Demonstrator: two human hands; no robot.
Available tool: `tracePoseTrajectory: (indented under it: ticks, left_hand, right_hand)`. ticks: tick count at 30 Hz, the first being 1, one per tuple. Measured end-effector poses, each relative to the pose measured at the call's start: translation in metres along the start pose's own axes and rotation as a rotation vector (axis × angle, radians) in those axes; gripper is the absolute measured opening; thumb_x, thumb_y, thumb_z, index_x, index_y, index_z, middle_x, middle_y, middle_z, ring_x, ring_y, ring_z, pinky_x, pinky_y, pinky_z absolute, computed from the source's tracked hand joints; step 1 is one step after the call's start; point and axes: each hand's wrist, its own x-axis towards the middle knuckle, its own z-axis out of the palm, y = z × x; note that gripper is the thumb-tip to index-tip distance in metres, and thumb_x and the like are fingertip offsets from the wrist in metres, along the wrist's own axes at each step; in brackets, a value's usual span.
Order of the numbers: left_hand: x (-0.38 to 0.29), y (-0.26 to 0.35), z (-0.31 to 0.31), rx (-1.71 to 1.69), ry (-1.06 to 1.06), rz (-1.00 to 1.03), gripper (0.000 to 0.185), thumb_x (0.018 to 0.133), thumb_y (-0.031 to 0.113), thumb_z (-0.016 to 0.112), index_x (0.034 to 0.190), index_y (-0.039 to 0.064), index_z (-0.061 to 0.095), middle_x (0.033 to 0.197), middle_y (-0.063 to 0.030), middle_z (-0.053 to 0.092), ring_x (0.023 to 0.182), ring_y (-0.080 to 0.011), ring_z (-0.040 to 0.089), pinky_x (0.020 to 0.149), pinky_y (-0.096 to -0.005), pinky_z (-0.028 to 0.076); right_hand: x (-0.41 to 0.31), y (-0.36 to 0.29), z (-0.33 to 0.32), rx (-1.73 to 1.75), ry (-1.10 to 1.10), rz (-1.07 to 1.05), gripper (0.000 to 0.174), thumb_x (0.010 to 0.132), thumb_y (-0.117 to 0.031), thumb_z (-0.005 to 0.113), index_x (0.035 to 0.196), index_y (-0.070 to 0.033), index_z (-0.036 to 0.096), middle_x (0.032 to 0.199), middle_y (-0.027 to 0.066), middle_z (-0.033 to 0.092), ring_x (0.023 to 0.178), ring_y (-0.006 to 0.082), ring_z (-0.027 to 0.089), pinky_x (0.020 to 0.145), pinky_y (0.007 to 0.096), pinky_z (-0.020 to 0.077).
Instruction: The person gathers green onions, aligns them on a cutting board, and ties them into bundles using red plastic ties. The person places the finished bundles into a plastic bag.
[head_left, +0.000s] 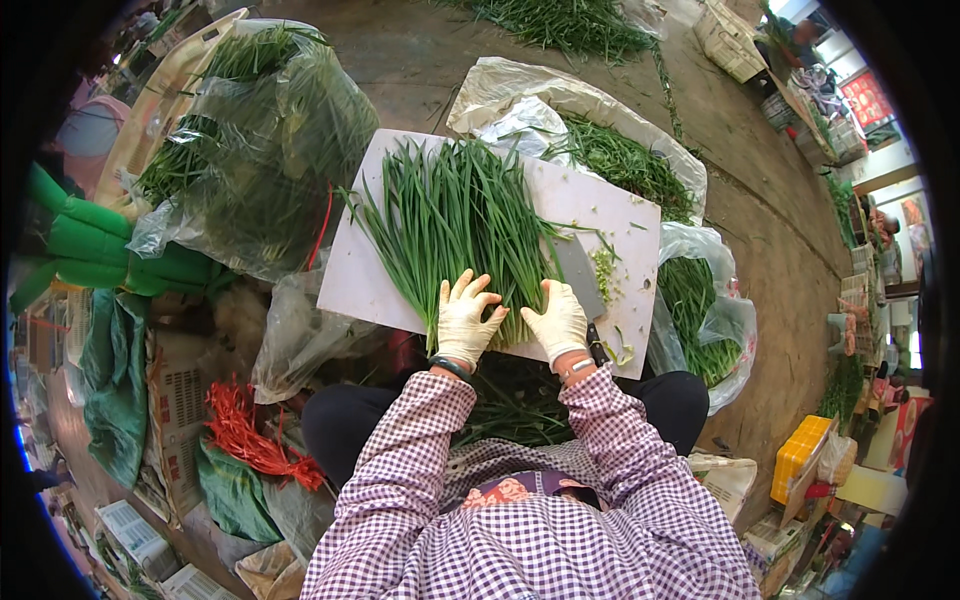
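A wide layer of long green garlic chives (465, 217) lies on a white cutting board (352, 262), with the pale stem ends towards me. My left hand (466, 319), in a cream glove, rests on the stem ends with its fingers apart. My right hand (556, 319), gloved too, touches the right edge of the chives, thumb towards the other hand; neither hand is closed round them. Right of the chives a cleaver (581, 277) lies flat, its dark handle beside my right wrist. Small trimmed bits (604, 274) are scattered beside the blade.
Plastic-covered greens (292, 142) stand at the upper left. A lined sack of cut greens (637, 161) and a plastic bag of greens (694, 307) sit at the right. Red plastic strips (251, 439) lie lower left. More greens (562, 26) lie on the floor beyond.
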Motion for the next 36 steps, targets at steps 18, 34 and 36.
tracePoseTrajectory:
  ticks: [18, 34, 36]
  left_hand:
    - [0.004, 0.008, -0.002, -0.071, 0.104, -0.037, 0.018, 0.076, 0.016, 0.080, 0.090, 0.012, 0.071, 0.126, -0.0080, 0.067, 0.131, -0.0318, 0.052, 0.116, -0.0504, 0.033]
    - [0.007, 0.033, -0.004, -1.406, -0.018, -0.804, 0.029, 0.092, 0.007, 0.073, 0.118, 0.003, 0.061, 0.108, -0.0038, 0.069, 0.098, -0.0139, 0.066, 0.088, -0.0274, 0.053]
    - [0.003, 0.029, -0.002, -1.488, -0.028, -0.825, 0.024, 0.092, 0.006, 0.072, 0.113, 0.005, 0.061, 0.106, -0.0027, 0.069, 0.097, -0.0141, 0.066, 0.085, -0.0275, 0.054]
  right_hand:
    - [0.010, 0.013, 0.011, 1.184, -0.367, 0.446, 0.037, 0.097, -0.008, 0.061, 0.132, 0.001, 0.057, 0.111, 0.0051, 0.069, 0.098, 0.0128, 0.066, 0.085, 0.0272, 0.0522]
    - [-0.025, -0.021, -0.004, 0.793, -0.303, 0.449, 0.034, 0.093, -0.020, 0.073, 0.116, 0.005, 0.071, 0.097, 0.0093, 0.076, 0.083, 0.0107, 0.067, 0.078, 0.0270, 0.0537]
    - [-0.028, -0.026, -0.005, 0.757, -0.266, 0.394, 0.028, 0.094, -0.017, 0.071, 0.114, 0.003, 0.072, 0.095, 0.0038, 0.074, 0.081, 0.0078, 0.063, 0.073, 0.0238, 0.0510]
